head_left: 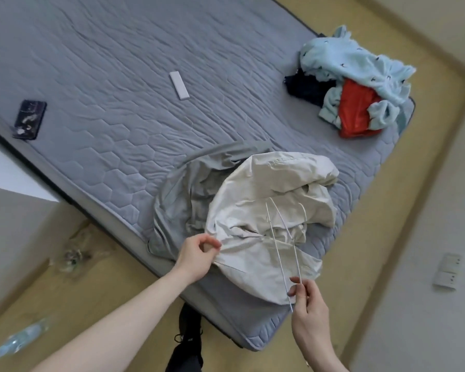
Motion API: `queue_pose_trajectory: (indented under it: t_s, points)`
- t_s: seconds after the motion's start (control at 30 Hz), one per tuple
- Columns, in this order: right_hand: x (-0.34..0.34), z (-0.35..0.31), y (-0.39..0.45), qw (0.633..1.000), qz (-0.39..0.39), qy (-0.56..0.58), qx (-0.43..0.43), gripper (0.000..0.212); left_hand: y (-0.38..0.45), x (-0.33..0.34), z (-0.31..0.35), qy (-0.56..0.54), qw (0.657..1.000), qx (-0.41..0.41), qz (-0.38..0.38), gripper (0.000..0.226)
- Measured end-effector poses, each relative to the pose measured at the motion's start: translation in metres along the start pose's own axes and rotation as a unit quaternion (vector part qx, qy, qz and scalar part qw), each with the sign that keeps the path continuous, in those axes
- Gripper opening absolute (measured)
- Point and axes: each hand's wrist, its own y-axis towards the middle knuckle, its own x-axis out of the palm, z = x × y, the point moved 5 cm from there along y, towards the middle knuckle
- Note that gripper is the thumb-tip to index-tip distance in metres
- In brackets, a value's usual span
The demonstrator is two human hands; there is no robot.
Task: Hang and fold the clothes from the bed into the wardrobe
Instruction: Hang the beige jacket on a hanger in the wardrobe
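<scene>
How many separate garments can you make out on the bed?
5: cream garment near the hands, grey garment beside it, and a far-corner heap of light blue fleece, red garment, dark garment. More may be buried.

Both bare arms reach forward; left hand (196, 257) pinches with curled fingers, right hand (308, 304) pinches between thumb and fingertips.

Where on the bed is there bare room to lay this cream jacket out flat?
The widest bare stretch of mattress runs from the phone past the white remote towards the far edge. It is crowded at the near corner, where the cream jacket overlaps the grey garment, and at the far right corner under the clothes pile.
</scene>
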Motion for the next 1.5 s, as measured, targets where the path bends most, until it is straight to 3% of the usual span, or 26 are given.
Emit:
queue_pose_trajectory:
  t_s: [0.13, 0.27, 0.37, 0.47, 0.63, 0.7, 0.77, 0.83, 0.93, 1.03, 1.2, 1.3, 1.4, 1.5]
  points:
    - [-0.051, -0.039, -0.027, 0.999, -0.041, 0.0, -0.026, 0.032, -0.091, 0.015, 0.07, -0.016, 0.998, 0.059, -0.03, 0.017]
    - [-0.103, -0.068, -0.056, 0.987, -0.136, 0.0, -0.089, 0.024, -0.168, 0.034, 0.133, -0.133, 0.989, 0.064, -0.016, 0.01]
    - [-0.136, -0.074, -0.078, 0.971, -0.208, -0.032, -0.115, 0.05, -0.225, 0.055, 0.175, -0.24, 0.969, 0.058, 0.02, 0.007]
    - [-0.165, -0.084, -0.091, 0.956, -0.207, -0.1, -0.184, 0.074, -0.282, 0.089, 0.207, -0.349, 0.936, 0.039, 0.039, 0.007]
    - [-0.219, -0.113, -0.089, 0.956, -0.149, 0.002, -0.252, 0.043, -0.355, 0.121, 0.23, -0.467, 0.882, 0.057, 0.041, 0.017]
    - [-0.235, -0.126, -0.087, 0.947, -0.182, 0.055, -0.258, 0.041, -0.373, 0.113, 0.23, -0.476, 0.874, 0.087, 0.043, 0.024]
    - [-0.243, -0.147, -0.098, 0.925, -0.243, 0.1, -0.274, 0.039, -0.389, 0.101, 0.223, -0.455, 0.883, 0.112, 0.037, 0.033]
    - [-0.245, -0.172, -0.116, 0.898, -0.3, 0.136, -0.293, 0.032, -0.402, 0.089, 0.208, -0.383, 0.913, 0.131, 0.046, 0.049]
    - [-0.242, -0.205, -0.144, 0.862, -0.362, 0.153, -0.32, 0.04, -0.42, 0.072, 0.177, -0.219, 0.954, 0.154, 0.133, 0.066]
    - [-0.239, -0.224, -0.172, 0.833, -0.41, 0.158, -0.337, 0.035, -0.436, 0.066, 0.142, -0.134, 0.969, 0.127, 0.167, 0.059]
    - [-0.233, -0.243, -0.225, 0.789, -0.485, 0.18, -0.33, 0.03, -0.456, 0.067, 0.093, -0.067, 0.984, 0.087, 0.143, 0.054]
    - [-0.227, -0.253, -0.253, 0.796, -0.472, 0.219, -0.31, 0.041, -0.483, 0.064, 0.088, -0.025, 0.977, 0.112, 0.181, 0.048]
    - [-0.222, -0.261, -0.273, 0.811, -0.433, 0.277, -0.278, 0.044, -0.52, 0.061, 0.101, -0.028, 0.937, 0.168, 0.305, 0.038]
    - [-0.216, -0.268, -0.295, 0.813, -0.417, 0.325, -0.244, 0.047, -0.552, 0.061, 0.115, 0.002, 0.917, 0.204, 0.343, 0.039]
